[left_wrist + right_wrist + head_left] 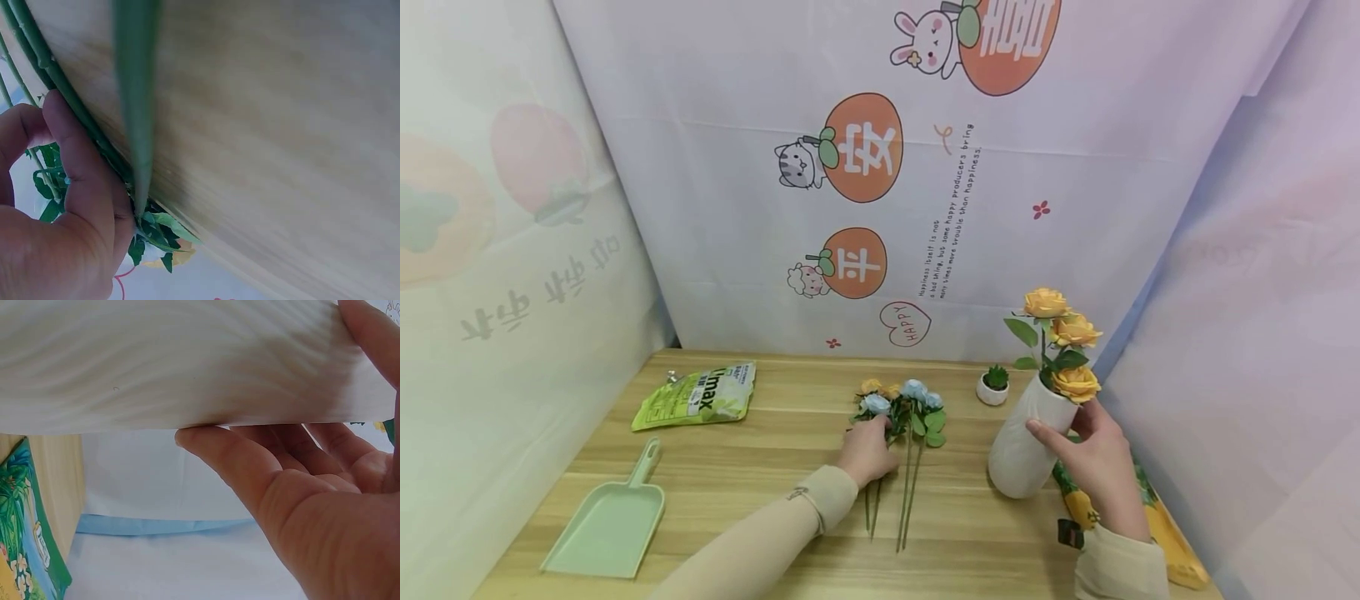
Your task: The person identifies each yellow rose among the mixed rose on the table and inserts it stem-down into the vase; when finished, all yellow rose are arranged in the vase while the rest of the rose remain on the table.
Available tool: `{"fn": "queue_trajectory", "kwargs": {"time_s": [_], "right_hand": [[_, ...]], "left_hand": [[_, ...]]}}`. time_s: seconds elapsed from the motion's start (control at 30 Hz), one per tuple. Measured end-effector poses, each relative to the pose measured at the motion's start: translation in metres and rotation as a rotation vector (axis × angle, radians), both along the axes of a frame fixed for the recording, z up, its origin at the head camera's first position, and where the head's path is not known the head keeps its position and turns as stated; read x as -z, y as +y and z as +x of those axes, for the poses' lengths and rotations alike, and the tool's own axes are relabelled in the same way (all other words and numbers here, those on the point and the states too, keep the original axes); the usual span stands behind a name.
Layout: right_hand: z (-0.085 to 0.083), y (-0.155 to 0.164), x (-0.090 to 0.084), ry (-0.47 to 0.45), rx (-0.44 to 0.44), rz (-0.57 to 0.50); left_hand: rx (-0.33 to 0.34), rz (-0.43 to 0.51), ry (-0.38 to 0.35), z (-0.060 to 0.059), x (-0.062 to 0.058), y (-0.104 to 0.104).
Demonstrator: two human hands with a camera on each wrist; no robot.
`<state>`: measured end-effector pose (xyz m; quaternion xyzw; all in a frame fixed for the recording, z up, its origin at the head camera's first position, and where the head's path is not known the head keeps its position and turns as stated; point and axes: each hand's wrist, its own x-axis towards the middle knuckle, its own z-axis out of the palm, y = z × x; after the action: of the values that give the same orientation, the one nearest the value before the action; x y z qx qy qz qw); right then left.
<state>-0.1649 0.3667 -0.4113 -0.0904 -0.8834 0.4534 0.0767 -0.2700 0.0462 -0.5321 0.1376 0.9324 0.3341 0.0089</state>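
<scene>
My right hand [1103,462] holds a white ribbed vase [1026,442], thumb on its near side and fingers behind. The vase leans right, with several yellow artificial roses [1073,332] standing in its mouth. In the right wrist view, the thumb [231,459] presses the vase wall [156,369]. At mid-table my left hand [867,450] reaches over blue artificial roses [914,389] and yellow ones [869,387], lying flat. Its bent fingers and thumb [87,169] pinch at green stems [69,94] just below the blooms; the hand partly hides them.
A small potted succulent [993,386] stands behind the vase. To the left lie a green pouch [700,396] and a pale green dustpan [613,517]. A yellow pineapple-print package [1172,533] lies under the right forearm, with a small black item [1070,533] beside it. Printed cloth [737,275] walls the table in.
</scene>
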Motion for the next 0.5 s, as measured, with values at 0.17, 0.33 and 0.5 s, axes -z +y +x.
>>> {"fn": "queue_trajectory", "kwargs": {"time_s": [0.17, 0.33, 0.5], "right_hand": [[0.0008, -0.0003, -0.0013, -0.004, -0.001, -0.006], [0.0009, 0.0000, -0.0019, -0.011, -0.002, -0.007], [0.0005, 0.0008, -0.0014, -0.007, -0.004, -0.004]], "left_hand": [[-0.008, -0.024, -0.026, 0.0005, -0.0036, 0.0044], [-0.013, -0.015, -0.030, -0.0005, -0.0023, 0.0056], [-0.011, 0.035, -0.047, -0.0017, -0.0035, 0.0016]]}}
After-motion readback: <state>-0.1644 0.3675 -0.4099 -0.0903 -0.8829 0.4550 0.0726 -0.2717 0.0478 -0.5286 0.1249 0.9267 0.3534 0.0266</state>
